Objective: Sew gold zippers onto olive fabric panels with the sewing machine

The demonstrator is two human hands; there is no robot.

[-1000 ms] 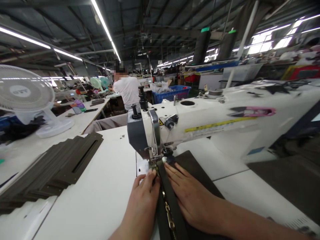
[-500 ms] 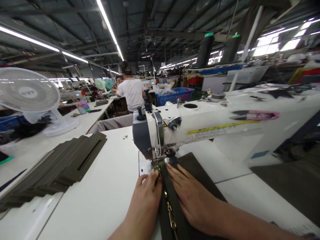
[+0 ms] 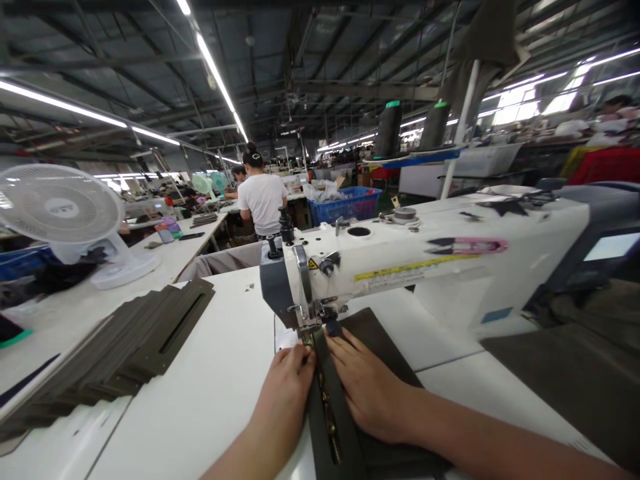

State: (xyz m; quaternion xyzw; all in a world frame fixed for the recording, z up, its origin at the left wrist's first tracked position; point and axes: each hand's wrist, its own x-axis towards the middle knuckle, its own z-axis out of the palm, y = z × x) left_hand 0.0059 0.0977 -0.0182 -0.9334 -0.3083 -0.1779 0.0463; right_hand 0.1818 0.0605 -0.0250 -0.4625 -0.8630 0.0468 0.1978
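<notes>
An olive-dark fabric panel (image 3: 345, 417) with a gold metal zipper (image 3: 326, 407) in its slot lies under the presser foot (image 3: 311, 321) of a white sewing machine (image 3: 400, 260). At the zipper's left side, close to the foot, my left hand (image 3: 285, 383) has its fingers curled and pressed together on the panel edge. My right hand (image 3: 367, 387) rests flat on the panel right of the zipper, fingers stretched toward the foot. Part of the panel is covered by that hand, and my left fingertips are partly hidden.
Overlapping slotted dark panels (image 3: 125, 347) are laid out on the left. Behind them stands a white fan (image 3: 60, 213). Pink-handled thread snips (image 3: 470, 245) lie on the machine arm. More dark fabric (image 3: 560, 380) is at the right. A person in a white shirt (image 3: 263, 200) sits ahead beside a blue crate (image 3: 345, 203).
The view has turned slightly to the right. The zippered panel has slid a little forward under the foot, bringing the slot's near end into sight. Both hands keep nearly the same pose.
</notes>
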